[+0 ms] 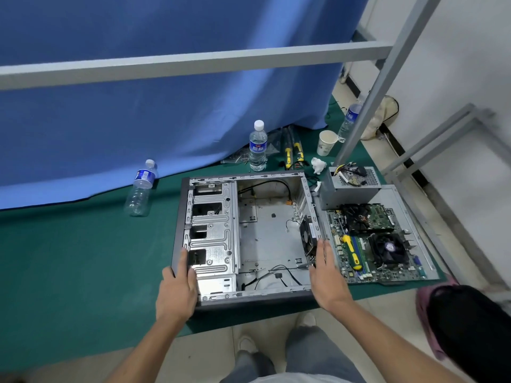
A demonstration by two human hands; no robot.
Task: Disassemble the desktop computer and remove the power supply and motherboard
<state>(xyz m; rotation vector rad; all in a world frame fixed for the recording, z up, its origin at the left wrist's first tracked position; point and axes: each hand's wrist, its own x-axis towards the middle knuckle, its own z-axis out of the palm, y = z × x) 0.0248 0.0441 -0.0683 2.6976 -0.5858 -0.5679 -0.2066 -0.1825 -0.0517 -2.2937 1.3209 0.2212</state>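
Head view: the computer case lies open on the green mat. The left hand grips its near-left corner; the right hand, fingers straight, presses its right wall. The power supply and the motherboard lie just right of the case, a screwdriver on the board.

Blue curtain, green floor mat, grey metal frame, white wall
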